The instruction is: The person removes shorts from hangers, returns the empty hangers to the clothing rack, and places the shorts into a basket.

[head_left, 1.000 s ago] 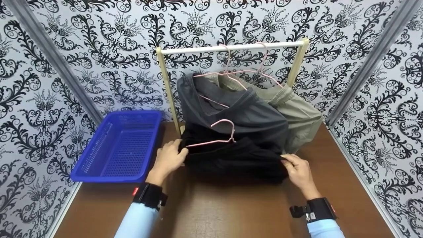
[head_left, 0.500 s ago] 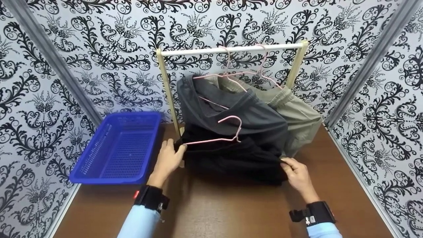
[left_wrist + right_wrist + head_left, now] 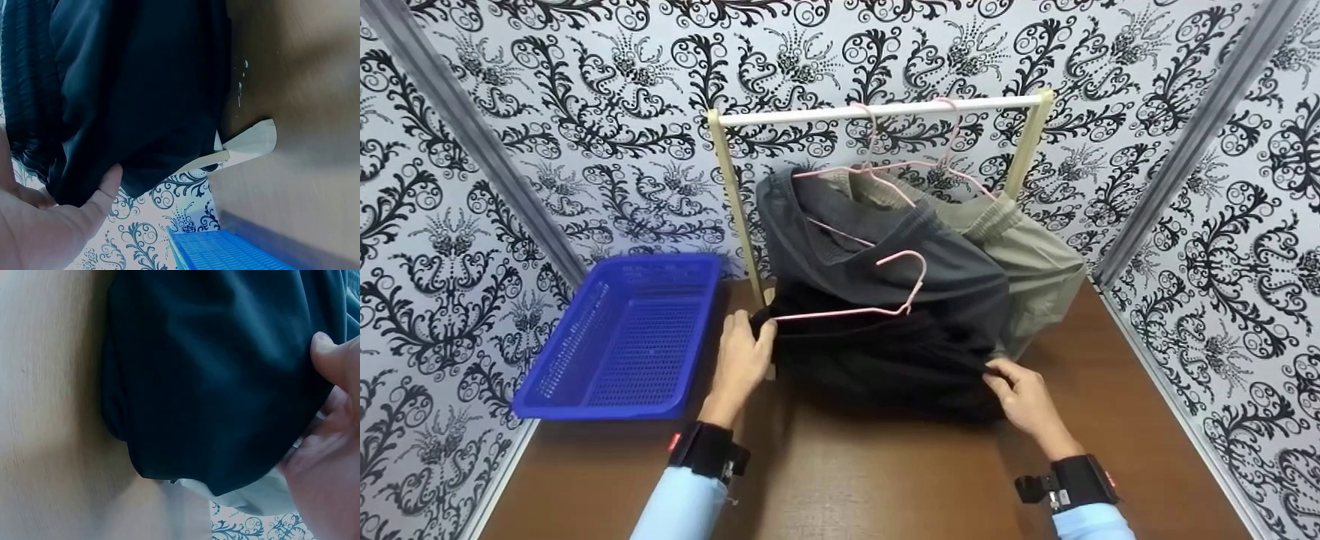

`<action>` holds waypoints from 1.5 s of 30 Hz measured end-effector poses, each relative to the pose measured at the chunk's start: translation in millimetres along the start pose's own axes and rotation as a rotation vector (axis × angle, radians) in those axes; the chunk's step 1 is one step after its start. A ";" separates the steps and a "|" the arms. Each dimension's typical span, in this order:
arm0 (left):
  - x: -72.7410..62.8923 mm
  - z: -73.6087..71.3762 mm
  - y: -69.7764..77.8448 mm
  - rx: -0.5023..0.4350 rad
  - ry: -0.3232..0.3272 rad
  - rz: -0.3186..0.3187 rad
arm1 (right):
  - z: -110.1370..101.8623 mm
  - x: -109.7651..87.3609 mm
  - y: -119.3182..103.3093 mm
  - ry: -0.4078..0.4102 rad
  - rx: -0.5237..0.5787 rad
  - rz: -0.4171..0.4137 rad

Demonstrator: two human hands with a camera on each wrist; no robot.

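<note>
Black shorts [image 3: 877, 367] with a gathered waistband are stretched between both hands, in front of the rack. My left hand [image 3: 741, 360] pinches their left waist corner, thumb in front, as the left wrist view also shows. At the right side, my right hand [image 3: 1024, 394] pinches the edge of the black cloth between thumb and fingers. A pink hanger [image 3: 840, 312] sits in the waist opening, its hook tilted up to the right and apart from the rail. The hanger's right arm is hidden in the cloth. Dark grey shorts [image 3: 885, 262] hang right behind.
A small rack with a white rail [image 3: 810, 115] and pale wooden posts stands against the patterned wall [image 3: 615, 135]. Light khaki shorts [image 3: 1046, 262] hang on it behind the grey pair, both on pink hangers. A blue basket [image 3: 690, 352] stands on the brown table [image 3: 870, 480] at left.
The pink hanger's hook has shifted right and slightly up. My left hand has risen a little with the waist corner, and my right hand has moved slightly left, both still gripping the black shorts.
</note>
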State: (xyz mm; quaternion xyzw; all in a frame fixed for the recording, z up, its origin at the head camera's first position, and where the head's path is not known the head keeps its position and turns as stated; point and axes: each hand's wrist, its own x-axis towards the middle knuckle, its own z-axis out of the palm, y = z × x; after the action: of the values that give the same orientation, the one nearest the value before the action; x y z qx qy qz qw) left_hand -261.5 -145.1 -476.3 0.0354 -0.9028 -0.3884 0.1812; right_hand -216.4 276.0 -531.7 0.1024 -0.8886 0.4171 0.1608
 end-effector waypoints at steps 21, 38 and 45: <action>-6.4 3.4 12.4 -0.125 0.166 0.277 | 21.5 17.1 -30.0 -0.041 0.071 -0.019; -13.2 -1.3 15.2 -0.178 0.131 0.388 | 30.2 52.2 -67.8 0.047 0.192 -0.160; -17.6 -0.6 16.9 -0.180 0.137 0.391 | 27.7 49.0 -75.2 -0.041 0.254 -0.117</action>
State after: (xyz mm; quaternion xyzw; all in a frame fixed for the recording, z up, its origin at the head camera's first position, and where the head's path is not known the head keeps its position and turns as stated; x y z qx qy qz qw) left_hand -243.6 -130.2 -469.1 -0.1304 -0.8397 -0.4217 0.3163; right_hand -243.7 204.8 -476.8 0.1820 -0.8244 0.5138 0.1526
